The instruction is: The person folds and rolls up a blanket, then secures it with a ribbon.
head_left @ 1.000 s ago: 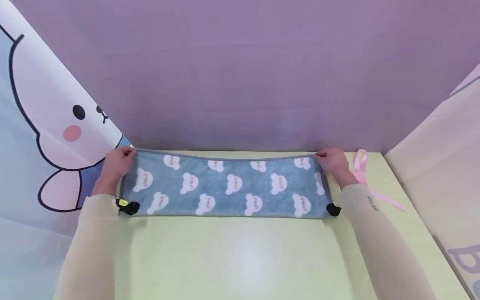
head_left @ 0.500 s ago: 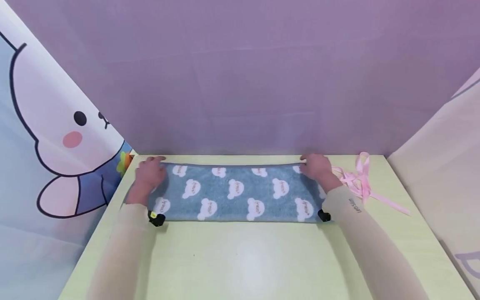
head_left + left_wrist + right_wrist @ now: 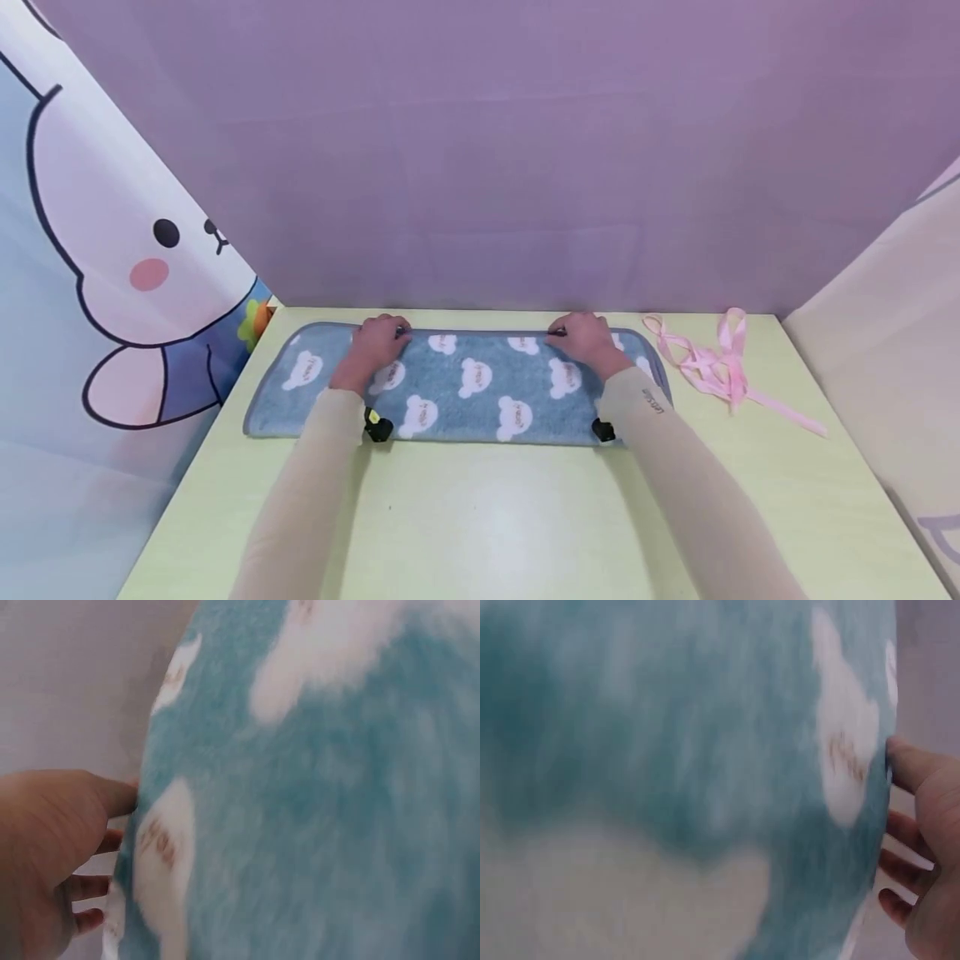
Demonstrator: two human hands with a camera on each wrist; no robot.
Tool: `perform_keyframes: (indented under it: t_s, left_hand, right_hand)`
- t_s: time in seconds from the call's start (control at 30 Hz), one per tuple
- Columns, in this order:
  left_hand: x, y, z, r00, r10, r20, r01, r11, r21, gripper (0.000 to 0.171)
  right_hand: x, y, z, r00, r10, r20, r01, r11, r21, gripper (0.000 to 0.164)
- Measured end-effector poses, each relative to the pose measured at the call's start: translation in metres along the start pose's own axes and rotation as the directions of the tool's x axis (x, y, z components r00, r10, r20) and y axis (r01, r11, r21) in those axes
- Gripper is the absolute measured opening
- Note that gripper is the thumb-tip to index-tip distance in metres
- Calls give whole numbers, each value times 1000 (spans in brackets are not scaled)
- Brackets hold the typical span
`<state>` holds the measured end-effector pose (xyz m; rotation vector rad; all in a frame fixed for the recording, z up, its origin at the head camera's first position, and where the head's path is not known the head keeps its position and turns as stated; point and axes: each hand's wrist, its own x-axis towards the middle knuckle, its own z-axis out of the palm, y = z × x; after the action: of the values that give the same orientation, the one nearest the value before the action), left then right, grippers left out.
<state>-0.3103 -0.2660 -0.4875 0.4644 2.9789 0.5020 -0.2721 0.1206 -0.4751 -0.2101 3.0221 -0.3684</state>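
Note:
A blue fleecy towel (image 3: 457, 408) with white bear heads and a darker border lies as a long strip across the table. At its far edge, left of the middle, my left hand (image 3: 373, 346) pinches the border between thumb and fingers. My right hand (image 3: 587, 340) does the same right of the middle. In the left wrist view, the thumb reaches the edge of the towel (image 3: 300, 825) and the other fingers curl behind it. The right wrist view gives a matching picture, with the fingertips (image 3: 900, 759) at the towel's (image 3: 705, 765) edge.
A pink ribbon (image 3: 705, 371) lies loosely looped at the right of the pale table (image 3: 480, 525). Behind the table hangs a purple curtain (image 3: 480, 167). A rabbit-printed sheet (image 3: 112, 317) hangs at the left, and a pale sheet (image 3: 892, 350) at the right.
Both hands have moved inward along the far edge, from the towel's ends toward its middle. The towel's left end, earlier covered by the left hand and arm, now shows.

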Motion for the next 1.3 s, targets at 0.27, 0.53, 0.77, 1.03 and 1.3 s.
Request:
perform_keyframes:
  t_s: [0.27,0.53,0.77,1.03,1.3]
  left_hand:
    - [6,7,11,995,-81,-63,82,997,5,14]
    - [6,11,16,988,-106,-108,105,994,-15,16]
    - [1,12,20,991,-102,-86,100,994,-33,23]
    - [-6,8,17,974,-217,-64,216,976,-29,54]
    - [-44,-34,-1,926,-371,74,374,927,-36,85]
  right_hand:
    - [7,-22,4,1000,1,-28,-2,1000,-21,18]
    - [9,-31,7,1000,-25,4,25,999,20,25]
    - [9,-35,9,995,96,-36,-93,992,86,19]
    - [2,-25,2,994,105,-35,-105,994,7,22]
    - [-26,43,-28,992,127,7,-127,992,-3,29]
